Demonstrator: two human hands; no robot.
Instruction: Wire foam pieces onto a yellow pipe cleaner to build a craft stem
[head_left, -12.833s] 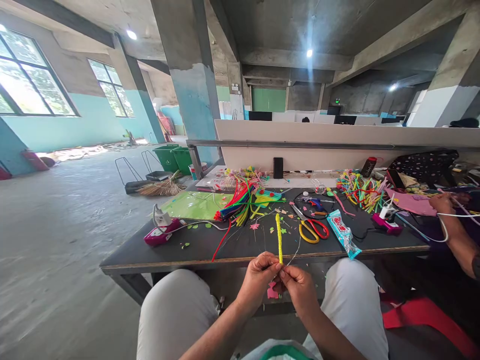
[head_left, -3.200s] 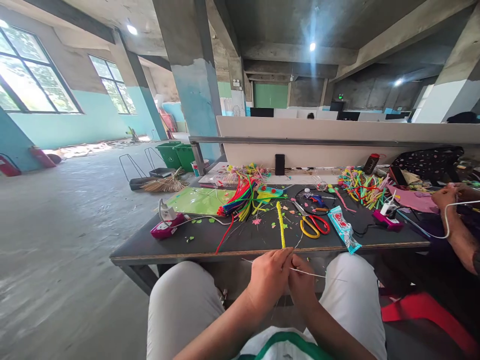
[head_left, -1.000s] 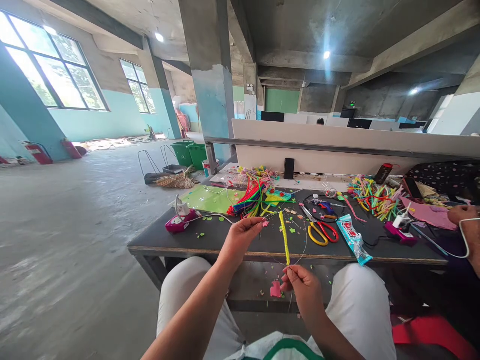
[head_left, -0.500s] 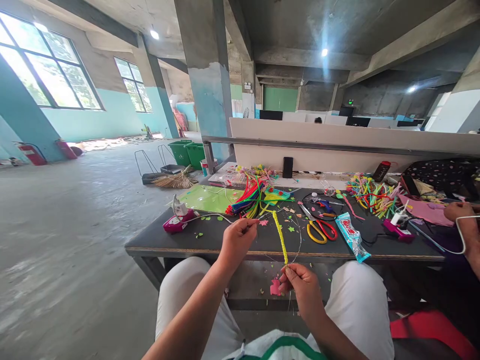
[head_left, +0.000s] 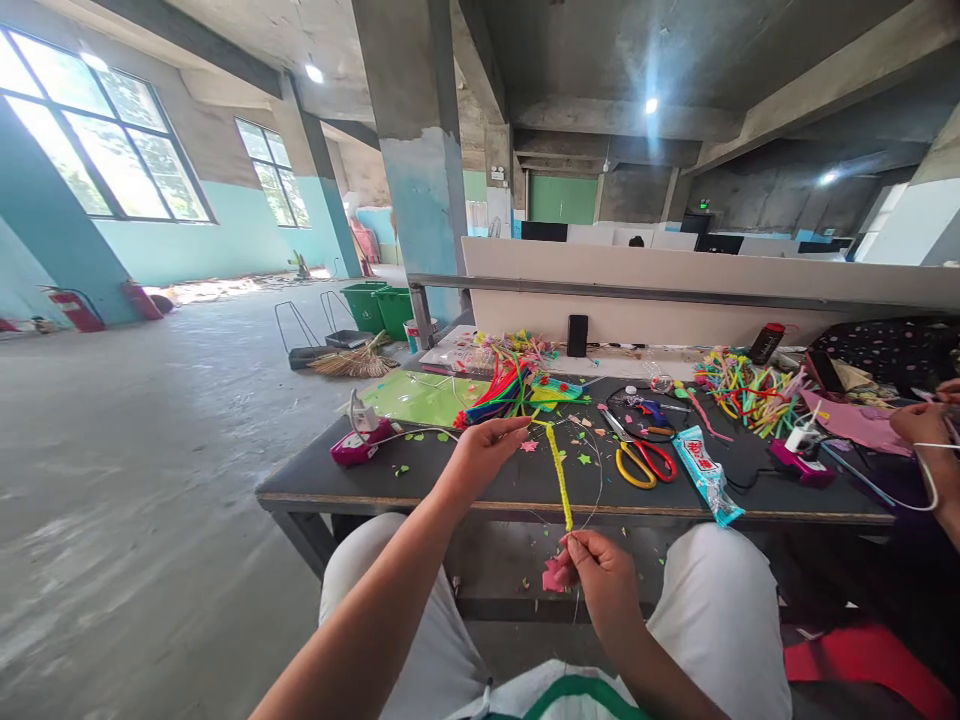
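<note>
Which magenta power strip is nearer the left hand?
The left strip, by the green sheet; the right strip lies farther off, past the blue wrapper.

The right grip (head_left: 604, 575) hides the yellow strip (head_left: 559, 475)'s lower tip. A co-worker's arm (head_left: 949, 490) is cut off at the view's right edge

One left hand (head_left: 486, 458) and one right hand (head_left: 604, 577) are counted at the work position. One yellow strip (head_left: 559, 478), one pair of scissors (head_left: 628, 440), one blue wrapper (head_left: 697, 462), one phone (head_left: 577, 336), one red-capped bottle (head_left: 766, 346) and one straw broom (head_left: 358, 360) are recorded. Two magenta power blocks (head_left: 360, 447), two green bins (head_left: 363, 308) and two windows (head_left: 109, 125) are identified. Two co-worker hands (head_left: 916, 426) are apparently included at the right edge, where the view is partly cropped
</note>
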